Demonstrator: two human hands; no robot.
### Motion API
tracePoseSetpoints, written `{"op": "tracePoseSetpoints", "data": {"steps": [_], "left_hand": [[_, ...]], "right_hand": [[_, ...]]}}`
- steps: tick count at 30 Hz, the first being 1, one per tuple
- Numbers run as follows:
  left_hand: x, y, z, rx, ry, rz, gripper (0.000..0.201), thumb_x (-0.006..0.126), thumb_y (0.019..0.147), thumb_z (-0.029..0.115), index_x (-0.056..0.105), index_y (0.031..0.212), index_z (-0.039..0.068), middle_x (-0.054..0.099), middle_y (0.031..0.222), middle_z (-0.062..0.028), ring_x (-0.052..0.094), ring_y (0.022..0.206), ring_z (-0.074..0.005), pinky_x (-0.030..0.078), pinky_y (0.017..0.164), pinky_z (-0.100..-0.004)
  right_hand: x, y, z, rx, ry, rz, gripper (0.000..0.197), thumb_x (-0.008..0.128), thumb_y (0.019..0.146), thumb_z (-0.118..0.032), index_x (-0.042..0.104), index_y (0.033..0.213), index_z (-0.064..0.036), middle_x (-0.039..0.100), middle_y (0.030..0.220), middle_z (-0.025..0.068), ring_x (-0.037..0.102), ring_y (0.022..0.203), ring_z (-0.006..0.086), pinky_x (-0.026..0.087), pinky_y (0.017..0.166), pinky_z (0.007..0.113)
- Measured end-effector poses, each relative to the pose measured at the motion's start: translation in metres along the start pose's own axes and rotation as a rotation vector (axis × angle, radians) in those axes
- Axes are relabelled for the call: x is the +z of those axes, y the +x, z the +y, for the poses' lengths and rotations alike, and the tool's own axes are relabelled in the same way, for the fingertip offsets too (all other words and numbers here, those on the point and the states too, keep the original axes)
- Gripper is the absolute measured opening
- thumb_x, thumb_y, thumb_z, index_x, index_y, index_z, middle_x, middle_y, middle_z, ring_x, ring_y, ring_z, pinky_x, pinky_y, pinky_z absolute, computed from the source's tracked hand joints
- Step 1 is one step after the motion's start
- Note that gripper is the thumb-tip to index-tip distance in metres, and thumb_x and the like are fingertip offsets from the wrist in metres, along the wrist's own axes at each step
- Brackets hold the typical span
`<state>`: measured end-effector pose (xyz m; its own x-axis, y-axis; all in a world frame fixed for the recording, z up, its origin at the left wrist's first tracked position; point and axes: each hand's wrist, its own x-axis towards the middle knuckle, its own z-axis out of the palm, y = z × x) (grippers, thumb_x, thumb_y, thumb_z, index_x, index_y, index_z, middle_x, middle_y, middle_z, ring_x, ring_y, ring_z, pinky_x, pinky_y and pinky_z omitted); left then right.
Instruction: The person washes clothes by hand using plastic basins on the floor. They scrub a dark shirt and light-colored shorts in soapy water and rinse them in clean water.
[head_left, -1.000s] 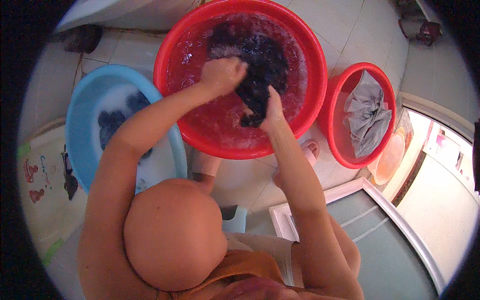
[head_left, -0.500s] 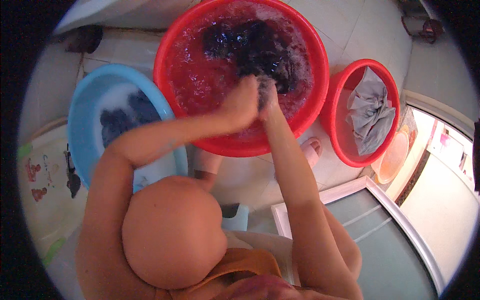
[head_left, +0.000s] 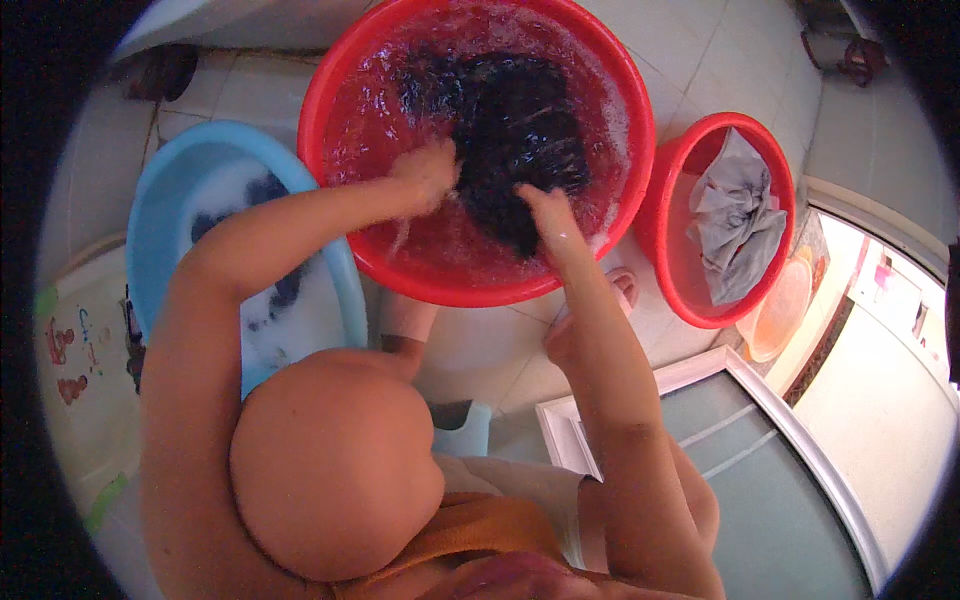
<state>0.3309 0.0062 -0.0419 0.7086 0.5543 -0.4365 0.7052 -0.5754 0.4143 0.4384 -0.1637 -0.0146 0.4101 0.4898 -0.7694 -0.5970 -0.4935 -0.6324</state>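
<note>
A soaked black garment (head_left: 520,110) lies spread in the water of a large red basin (head_left: 312,150). My right hand (head_left: 552,218) grips its near right part, thumb and fingers closed on the wet cloth. My left hand (head_left: 428,172) is at the garment's left edge, low over the water. The fingers of that hand are curled, but blur and water hide whether cloth is between them. Foam and ripples surround the garment.
A light blue basin (head_left: 352,290) with dark cloth in soapy water stands to the left. On the right, a smaller red bucket (head_left: 665,235) holds grey cloth (head_left: 735,215). A framed glass panel (head_left: 740,440) lies near my right leg. Pale tiles (head_left: 500,350) cover the floor.
My hands have parted from being together over the garment; the left moved left, the right slightly right and down. The bunched garment has spread out in the water.
</note>
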Motion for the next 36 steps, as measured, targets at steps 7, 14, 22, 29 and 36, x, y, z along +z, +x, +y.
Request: {"op": "tracePoseSetpoints", "data": {"steps": [7, 14, 22, 29, 36], "left_hand": [[-0.013, 0.028, 0.013, -0.05, 0.182, -0.231, 0.029, 0.048, 0.078, 0.018, 0.059, 0.098, 0.001, 0.061, 0.096, -0.0169, 0.059, 0.09, -0.0324, 0.048, 0.072, -0.0448], [-0.021, -0.074, 0.109, 0.473, -0.121, -0.045, 0.026, 0.053, 0.08, 0.025, 0.048, 0.089, 0.001, 0.055, 0.084, -0.021, 0.058, 0.076, -0.0371, 0.047, 0.063, -0.0457], [-0.069, 0.004, 0.0, 0.243, 0.062, -0.293, 0.03, 0.044, 0.082, 0.019, 0.055, 0.1, -0.002, 0.057, 0.097, -0.0259, 0.055, 0.092, -0.0394, 0.044, 0.08, -0.0459], [-0.047, 0.017, -0.005, -0.089, -0.633, -0.353, 0.041, 0.052, 0.077, 0.024, 0.05, 0.107, -0.005, 0.059, 0.1, -0.0203, 0.055, 0.099, -0.028, 0.041, 0.084, -0.0411], [-0.039, 0.028, 0.035, 0.23, 0.31, -0.322, 0.038, 0.045, 0.082, 0.026, 0.059, 0.1, -0.005, 0.058, 0.103, -0.0221, 0.056, 0.093, -0.038, 0.042, 0.082, -0.048]], "right_hand": [[0.023, 0.034, -0.005, 0.088, 0.071, -0.233, 0.039, 0.054, 0.077, -0.029, 0.058, 0.102, 0.0016, 0.062, 0.096, 0.0128, 0.058, 0.088, 0.0296, 0.044, 0.082, 0.038], [0.053, 0.032, -0.002, 0.02, 1.041, -0.126, 0.044, 0.042, 0.084, -0.044, 0.055, 0.105, -0.0076, 0.059, 0.1, 0.009, 0.056, 0.092, 0.026, 0.044, 0.083, 0.039], [0.02, -0.025, -0.062, 0.086, 0.164, -0.133, 0.041, 0.049, 0.078, -0.031, 0.057, 0.102, 0.0009, 0.061, 0.094, 0.0168, 0.059, 0.084, 0.0314, 0.046, 0.08, 0.042], [0.043, -0.037, -0.012, -0.26, -1.039, -0.433, 0.049, 0.048, 0.082, -0.039, 0.057, 0.102, 0.0055, 0.057, 0.103, 0.0251, 0.054, 0.099, 0.0367, 0.041, 0.087, 0.039], [0.026, 0.062, 0.049, 0.06, 0.236, 0.005, 0.055, 0.039, 0.089, -0.042, 0.04, 0.127, -0.0017, 0.048, 0.123, 0.0119, 0.046, 0.111, 0.0263, 0.033, 0.096, 0.037]]}}
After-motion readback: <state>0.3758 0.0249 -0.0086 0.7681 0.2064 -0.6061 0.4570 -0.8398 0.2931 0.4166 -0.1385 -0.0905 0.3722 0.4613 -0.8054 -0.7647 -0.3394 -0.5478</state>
